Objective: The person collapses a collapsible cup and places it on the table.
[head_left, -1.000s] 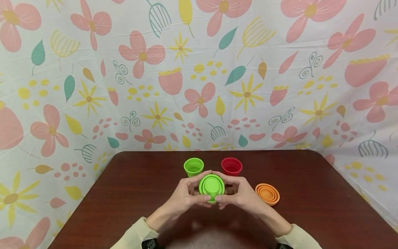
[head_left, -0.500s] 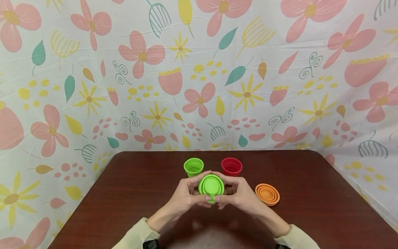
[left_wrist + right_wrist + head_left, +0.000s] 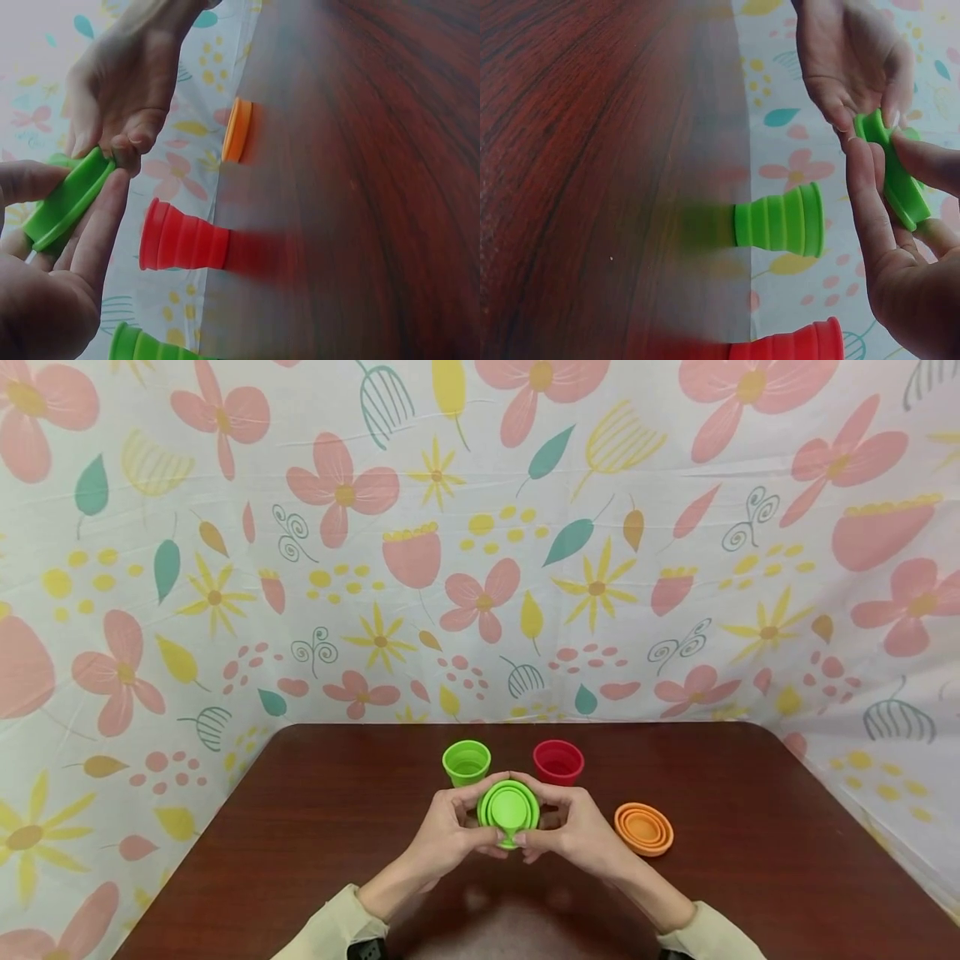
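Note:
A green collapsible cup [image 3: 508, 806], folded nearly flat into rings, is held above the table between both hands. My left hand [image 3: 442, 831] grips its left side, thumb on the near face and fingers round the back. The right hand [image 3: 581, 828] grips the other side the same way, and the two thumb tips almost meet at the cup's lower part. Side-on in the left wrist view, the folded cup [image 3: 71, 202] looks like a thick disc. Fingertips of both hands are at its rim in the right wrist view, where the cup [image 3: 896, 172] is tilted.
Behind the hands, a second green cup [image 3: 467, 762] and a red cup [image 3: 558, 762] stand extended on the dark wooden table [image 3: 337, 802]. An orange folded cup [image 3: 644, 829] lies right of the right hand. A floral cloth [image 3: 480, 527] hangs behind the table.
The thumbs have shifted slightly on the green cup's lower part, and its raised centre looks flatter. The held cup has drifted a little left; the other cups stay put.

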Action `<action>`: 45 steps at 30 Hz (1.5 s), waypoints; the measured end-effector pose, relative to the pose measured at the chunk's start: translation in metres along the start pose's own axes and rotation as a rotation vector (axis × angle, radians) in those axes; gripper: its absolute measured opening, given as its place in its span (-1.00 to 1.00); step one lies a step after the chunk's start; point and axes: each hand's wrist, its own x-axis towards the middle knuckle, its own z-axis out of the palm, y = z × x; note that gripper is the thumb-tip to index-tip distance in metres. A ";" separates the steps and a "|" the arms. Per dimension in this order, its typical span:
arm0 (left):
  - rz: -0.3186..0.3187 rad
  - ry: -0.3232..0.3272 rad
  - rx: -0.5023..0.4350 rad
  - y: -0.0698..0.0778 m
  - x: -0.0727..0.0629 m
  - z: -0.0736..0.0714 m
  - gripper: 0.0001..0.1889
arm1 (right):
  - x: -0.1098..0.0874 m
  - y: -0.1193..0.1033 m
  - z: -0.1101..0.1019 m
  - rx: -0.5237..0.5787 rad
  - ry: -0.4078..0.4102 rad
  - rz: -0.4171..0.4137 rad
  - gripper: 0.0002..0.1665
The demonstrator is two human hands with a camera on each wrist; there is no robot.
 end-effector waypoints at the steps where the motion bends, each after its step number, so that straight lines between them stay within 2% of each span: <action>1: -0.005 0.009 0.001 0.000 0.000 0.001 -0.23 | 0.000 0.000 0.000 0.003 0.003 0.004 -0.13; 12: -0.053 0.092 0.011 0.002 0.003 0.006 -0.22 | 0.001 -0.002 0.002 -0.004 0.040 0.030 -0.13; 23: -0.047 0.098 0.009 0.001 0.003 0.007 -0.25 | 0.001 -0.001 0.003 0.006 0.046 0.046 -0.12; 28: -0.028 0.059 0.008 0.000 0.001 0.004 -0.24 | 0.000 -0.002 0.002 0.002 0.044 0.049 -0.11; 36: 0.009 -0.072 0.015 0.001 -0.002 -0.007 -0.25 | -0.001 -0.002 -0.001 -0.006 0.006 0.026 -0.15; 45: -0.004 -0.073 -0.009 0.003 -0.003 -0.009 -0.26 | -0.001 -0.003 -0.001 -0.008 -0.012 0.005 -0.20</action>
